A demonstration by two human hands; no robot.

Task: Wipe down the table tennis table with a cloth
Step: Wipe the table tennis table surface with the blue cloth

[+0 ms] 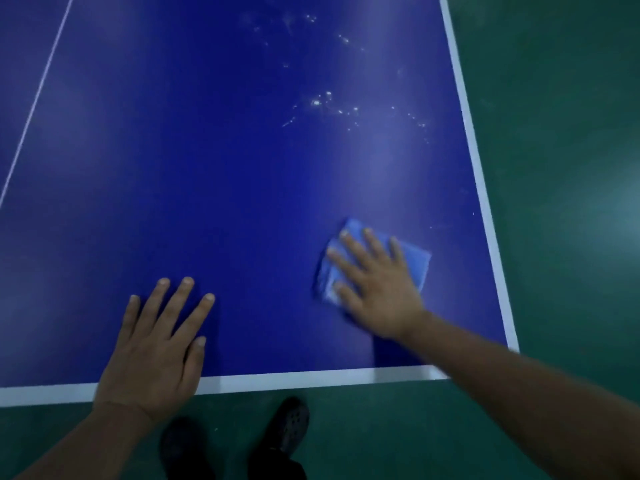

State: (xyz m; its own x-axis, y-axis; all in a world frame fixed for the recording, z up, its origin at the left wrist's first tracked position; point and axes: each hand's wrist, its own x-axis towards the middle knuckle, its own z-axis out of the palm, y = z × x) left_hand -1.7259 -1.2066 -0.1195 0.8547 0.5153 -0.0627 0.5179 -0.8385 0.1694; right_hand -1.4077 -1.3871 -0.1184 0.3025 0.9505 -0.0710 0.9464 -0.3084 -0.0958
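The blue table tennis table (pixel 214 174) fills most of the view, with white lines along its near and right edges. A folded light-blue cloth (pixel 414 261) lies flat on it near the right front corner. My right hand (pixel 375 284) presses on the cloth with straight, spread fingers and covers most of it. My left hand (pixel 156 344) rests flat on the table by the near edge, fingers spread, holding nothing. White specks and smears (pixel 325 102) dot the table surface further away on the right.
Green floor (pixel 568 161) surrounds the table on the right and in front. My two dark shoes (pixel 291 424) stand just below the near edge. A thin white centre line (pixel 38 95) runs up the left side of the table.
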